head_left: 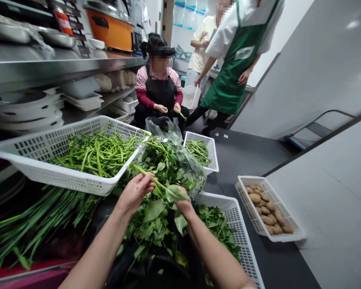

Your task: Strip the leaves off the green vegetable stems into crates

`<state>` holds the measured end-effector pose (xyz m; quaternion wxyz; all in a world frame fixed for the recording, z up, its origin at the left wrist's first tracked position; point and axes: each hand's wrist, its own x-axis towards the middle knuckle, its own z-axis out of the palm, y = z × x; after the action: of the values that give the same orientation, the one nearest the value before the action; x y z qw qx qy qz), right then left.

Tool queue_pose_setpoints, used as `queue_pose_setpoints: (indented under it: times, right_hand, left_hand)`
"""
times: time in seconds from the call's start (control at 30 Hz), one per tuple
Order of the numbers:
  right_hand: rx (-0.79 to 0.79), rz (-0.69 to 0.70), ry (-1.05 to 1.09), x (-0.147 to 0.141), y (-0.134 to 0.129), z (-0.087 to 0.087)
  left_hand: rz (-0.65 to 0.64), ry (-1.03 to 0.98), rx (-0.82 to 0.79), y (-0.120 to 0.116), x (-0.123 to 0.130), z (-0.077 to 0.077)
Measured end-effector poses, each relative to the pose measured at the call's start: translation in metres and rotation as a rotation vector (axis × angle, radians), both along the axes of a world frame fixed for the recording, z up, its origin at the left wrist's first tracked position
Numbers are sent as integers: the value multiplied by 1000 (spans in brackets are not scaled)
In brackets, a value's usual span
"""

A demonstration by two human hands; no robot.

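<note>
Leafy stem between both hands

Head view: above the greens heap, the left hand pinches its stalk, fingers closed, likely steadying it; a leaf hides the right hand's grip, unclear. Stem basket at ten o'clock, leaf basket at four: probably for easy reach.

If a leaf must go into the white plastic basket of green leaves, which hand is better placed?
Probably the right hand: it is nearer that basket, at the leafy end of the green stem; the left hand sits farther.
</note>
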<state>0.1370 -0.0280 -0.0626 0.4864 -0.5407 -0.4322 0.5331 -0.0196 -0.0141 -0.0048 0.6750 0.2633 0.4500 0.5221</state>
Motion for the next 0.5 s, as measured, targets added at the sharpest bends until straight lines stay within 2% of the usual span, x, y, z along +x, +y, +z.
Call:
queue_pose_setpoints:
  times: [0.07, 0.13, 0.2, 0.27, 0.33, 0.4, 0.5]
  right_hand:
    - [-37, -61, 66, 17, 11, -10]
    - [-45, -109, 96, 33, 14, -11]
    - [-45, -132, 132, 42, 8, 0]
    - [16, -99, 71, 41, -4, 18]
    - [188, 1, -187, 31, -17, 38]
    - [402, 109, -609, 17, -25, 53]
    - [532, 212, -1163, 2, -26, 63]
  left_hand:
    - [41, 70, 55, -3, 2, -1]
    - [65, 126, 83, -5, 3, -2]
    - [41, 179, 81, -6, 4, 0]
    - [9, 219, 77, -6, 9, 2]
    - [-4, 260, 93, -7, 16, 4]
    - [-26, 313, 124, -10, 23, 5]
    - [-67, 372, 158, -13, 29, 5]
